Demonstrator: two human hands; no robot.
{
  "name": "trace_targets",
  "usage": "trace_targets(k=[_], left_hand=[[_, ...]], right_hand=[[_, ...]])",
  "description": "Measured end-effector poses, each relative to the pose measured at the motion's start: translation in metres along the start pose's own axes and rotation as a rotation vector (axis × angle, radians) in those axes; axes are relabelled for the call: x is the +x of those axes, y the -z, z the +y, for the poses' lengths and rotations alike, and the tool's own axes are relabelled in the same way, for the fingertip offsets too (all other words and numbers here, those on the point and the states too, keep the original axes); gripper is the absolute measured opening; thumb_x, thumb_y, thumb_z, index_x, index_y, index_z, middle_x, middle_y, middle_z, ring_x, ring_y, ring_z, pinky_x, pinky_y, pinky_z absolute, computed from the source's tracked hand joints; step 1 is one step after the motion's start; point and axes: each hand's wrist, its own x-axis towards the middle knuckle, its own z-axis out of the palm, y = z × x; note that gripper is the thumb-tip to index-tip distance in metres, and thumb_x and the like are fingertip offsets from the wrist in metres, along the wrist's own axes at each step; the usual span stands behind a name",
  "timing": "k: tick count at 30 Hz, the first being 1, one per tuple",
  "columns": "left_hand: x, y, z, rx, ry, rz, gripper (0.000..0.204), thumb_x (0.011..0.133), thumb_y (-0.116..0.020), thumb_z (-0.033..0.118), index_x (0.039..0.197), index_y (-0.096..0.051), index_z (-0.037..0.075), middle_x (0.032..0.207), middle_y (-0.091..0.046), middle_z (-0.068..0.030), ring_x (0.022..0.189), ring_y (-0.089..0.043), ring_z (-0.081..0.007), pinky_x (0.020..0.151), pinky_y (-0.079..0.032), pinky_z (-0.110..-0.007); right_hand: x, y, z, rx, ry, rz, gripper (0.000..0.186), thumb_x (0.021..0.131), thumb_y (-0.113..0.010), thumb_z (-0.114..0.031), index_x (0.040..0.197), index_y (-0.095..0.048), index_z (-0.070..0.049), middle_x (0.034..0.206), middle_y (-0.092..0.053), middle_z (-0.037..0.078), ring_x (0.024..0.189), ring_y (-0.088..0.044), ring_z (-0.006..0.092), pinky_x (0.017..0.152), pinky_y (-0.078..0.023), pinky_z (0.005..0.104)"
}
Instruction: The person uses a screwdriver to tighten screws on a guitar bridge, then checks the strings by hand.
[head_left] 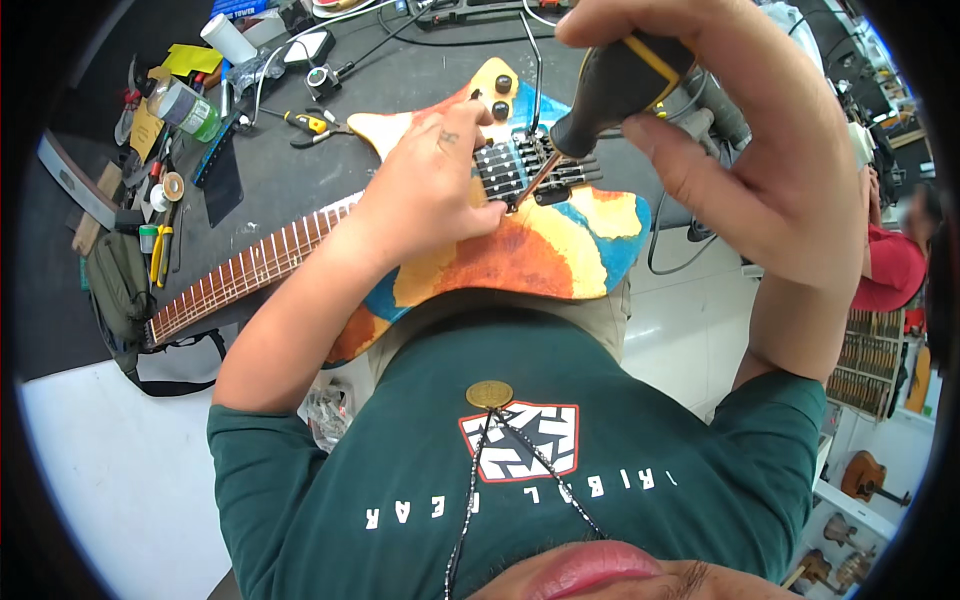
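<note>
An electric guitar (pixel 480 255) painted in orange, yellow and blue lies across my lap and the bench edge, its neck (pixel 262 258) pointing left. My right hand (pixel 760 150) grips a screwdriver (pixel 620 90) with a black and yellow handle. The shaft slants down, its tip by the lower end of the dark pickup (pixel 500 172), beside the metal bridge (pixel 568 175). My left hand (pixel 430 170) lies over the strings with thumb and forefinger spread across the pickup, the thumb close to the screwdriver tip. Some of its other fingers are hidden. Two black knobs (pixel 502 98) sit above.
The dark bench (pixel 290 180) holds yellow-black pliers (pixel 312 124), a jar with green contents (pixel 190 110), a tape roll (pixel 173 186) and cables. A green pouch (pixel 118 290) lies beside the headstock. On the right, a person in red (pixel 890 265) is near hanging instruments (pixel 865 475).
</note>
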Motion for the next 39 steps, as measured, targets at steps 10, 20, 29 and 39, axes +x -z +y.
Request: trace_targets(k=[10,20,29,39], left_hand=[[0.011,0.024,-0.009,-0.373,0.257,-0.222,0.090,0.080,-0.090,0.006,0.156,-0.042,0.001,0.127,-0.071,-0.0173,0.122,-0.072,-0.0321,0.113,-0.057,-0.044],[0.008,0.024,-0.019,-0.542,0.272,-0.169,0.076,0.084,-0.083,0.002,0.155,-0.054,0.003,0.134,-0.073,-0.0172,0.128,-0.073,-0.0286,0.116,-0.056,-0.043],[0.011,0.017,0.007,-0.054,0.060,-0.184,0.080,0.077,-0.095,0.010,0.147,-0.056,0.000,0.127,-0.072,-0.0205,0.119,-0.071,-0.0426,0.101,-0.058,-0.051],[0.010,-0.011,0.000,-0.052,-0.105,0.045,0.068,0.063,-0.091,0.008,0.117,-0.052,0.000,0.106,-0.064,-0.0161,0.095,-0.064,-0.0410,0.090,-0.057,-0.051]], right_hand=[[-0.019,-0.015,0.003,0.206,-0.237,0.248,0.069,0.089,-0.084,-0.005,0.152,-0.058,-0.003,0.134,-0.071,0.022,0.110,-0.070,0.0249,0.095,-0.058,0.0366],[-0.045,-0.076,0.007,0.360,-0.327,0.696,0.102,0.082,-0.099,-0.015,0.167,-0.042,-0.018,0.134,-0.058,0.023,0.104,-0.065,0.0289,0.085,-0.059,0.0401],[-0.047,-0.086,0.031,0.485,-0.167,0.663,0.069,0.090,-0.097,-0.016,0.145,-0.060,0.004,0.130,-0.066,0.025,0.101,-0.073,0.0322,0.083,-0.066,0.0432],[-0.055,-0.077,0.035,0.415,-0.173,0.687,0.083,0.090,-0.095,-0.013,0.155,-0.048,0.008,0.132,-0.070,0.033,0.102,-0.078,0.0342,0.084,-0.069,0.0423]])
